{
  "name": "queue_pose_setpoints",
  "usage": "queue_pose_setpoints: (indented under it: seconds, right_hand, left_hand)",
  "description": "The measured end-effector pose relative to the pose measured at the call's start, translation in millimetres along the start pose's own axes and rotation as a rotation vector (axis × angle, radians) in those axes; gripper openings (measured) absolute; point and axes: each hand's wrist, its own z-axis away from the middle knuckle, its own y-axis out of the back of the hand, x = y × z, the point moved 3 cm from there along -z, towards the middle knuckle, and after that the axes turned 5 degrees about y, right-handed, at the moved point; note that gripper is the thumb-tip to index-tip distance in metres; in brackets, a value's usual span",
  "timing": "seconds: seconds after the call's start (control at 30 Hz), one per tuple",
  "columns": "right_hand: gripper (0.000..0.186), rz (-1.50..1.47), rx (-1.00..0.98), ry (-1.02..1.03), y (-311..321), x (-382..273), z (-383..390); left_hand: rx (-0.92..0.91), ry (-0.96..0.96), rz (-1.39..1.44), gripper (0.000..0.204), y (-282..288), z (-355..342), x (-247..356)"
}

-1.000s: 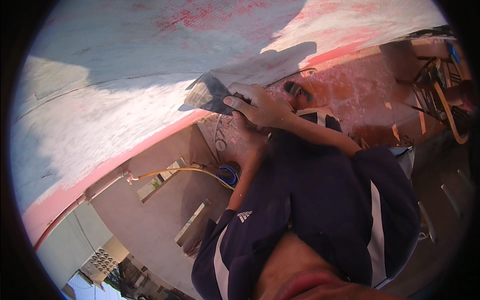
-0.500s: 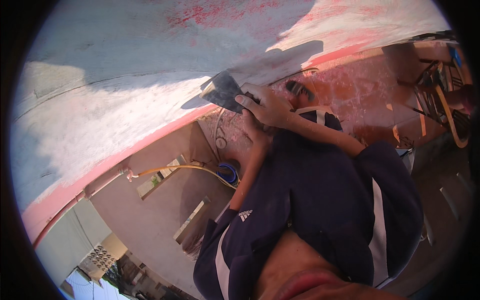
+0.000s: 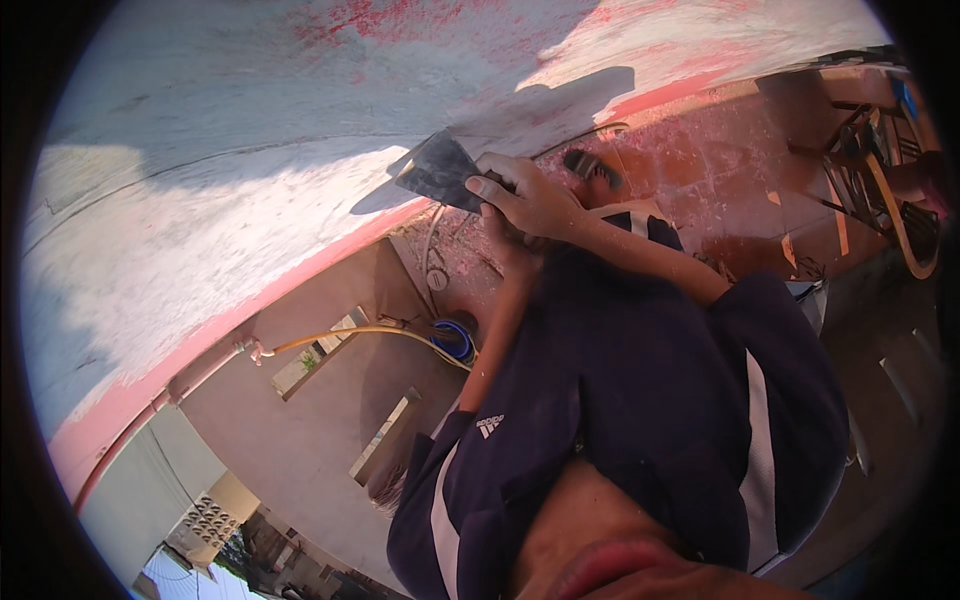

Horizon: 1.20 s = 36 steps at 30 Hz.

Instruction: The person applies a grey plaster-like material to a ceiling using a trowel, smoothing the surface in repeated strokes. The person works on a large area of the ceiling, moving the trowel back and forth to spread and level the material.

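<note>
A wide, dark-bladed putty knife (image 3: pixel 437 172) is held up close to a white wall (image 3: pixel 190 215) patched with red. My right hand (image 3: pixel 528 198) is closed around its handle end, the thumb pressed along the base of the blade. Just below, my left hand (image 3: pixel 510 245) is wrapped round the lower part of the handle, its fingers partly hidden by the right hand. The blade points left and casts a shadow on the wall. Whether its edge touches the wall, I cannot tell.
A pink band (image 3: pixel 330 252) runs along the wall's edge. Dusty reddish floor tiles (image 3: pixel 700 185) lie to the right, with a sandalled foot (image 3: pixel 597 170) on them. A yellow hose (image 3: pixel 345 332) leads from a tap to a blue bucket (image 3: pixel 455 342). Metal-framed furniture (image 3: pixel 880 165) stands far right.
The view has shifted slightly. Both hands and the putty knife sit a little higher and farther left in the picture, with the same grip.
</note>
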Motion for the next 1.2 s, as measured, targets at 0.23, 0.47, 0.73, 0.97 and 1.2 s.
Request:
queue_pose_setpoints:
  seconds: [0.23, 0.47, 0.73, 0.97, 1.2]
  right_hand:
    - [0.027, -0.058, 0.026, 0.101, 7, -8, -1]
    - [0.028, -0.054, 0.034, 0.061, 18, 1, 5]
    - [0.029, -0.099, 0.008, -0.075, 20, 17, 16]
    - [0.028, -0.106, 0.033, 0.1, 19, -5, -2]
    - [0.024, -0.105, 0.032, 0.079, 21, -18, 0]
  left_hand:
    - [-0.04, -0.088, -0.181, 0.067, -1, -10, -3]
    - [-0.002, -0.005, -0.051, 0.064, 4, -18, -12]
    - [0.03, 0.152, -0.062, 0.063, 3, -7, -27]
    - [0.041, -0.161, -0.121, 0.058, -20, -15, 0]
    - [0.111, -0.163, -0.069, 0.064, -23, -9, 0]
